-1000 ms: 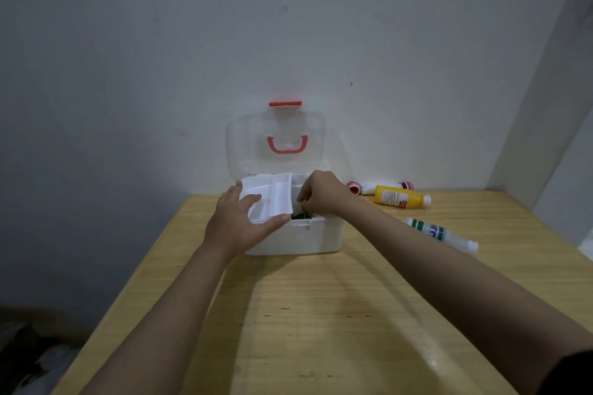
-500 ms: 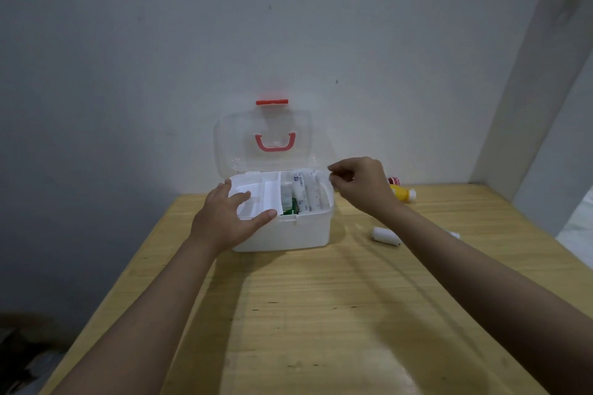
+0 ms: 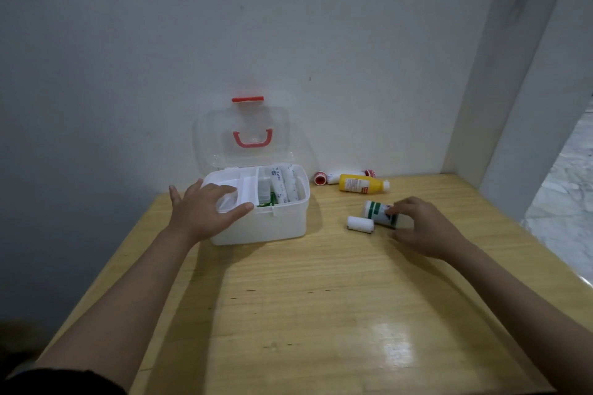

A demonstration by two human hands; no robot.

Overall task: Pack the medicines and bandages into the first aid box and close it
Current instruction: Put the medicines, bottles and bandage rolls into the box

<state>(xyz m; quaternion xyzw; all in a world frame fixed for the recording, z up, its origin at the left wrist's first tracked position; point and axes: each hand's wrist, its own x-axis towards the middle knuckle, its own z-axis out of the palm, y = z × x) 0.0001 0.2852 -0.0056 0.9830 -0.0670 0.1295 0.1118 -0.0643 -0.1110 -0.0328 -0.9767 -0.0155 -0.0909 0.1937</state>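
Now we keep our left hand (image 3: 205,208) flat and open on the first aid box (image 3: 260,221), while our right hand (image 3: 420,228) closes on the green-striped tube (image 3: 380,213) (bandage roll (image 3: 360,224) just beside) and should lift cleanly.

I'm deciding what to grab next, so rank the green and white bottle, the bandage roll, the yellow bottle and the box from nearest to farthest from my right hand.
1. Green and white bottle, under the right hand's fingers.
2. Bandage roll, just left.
3. Yellow bottle, behind, near the wall.
4. First aid box, farthest left.
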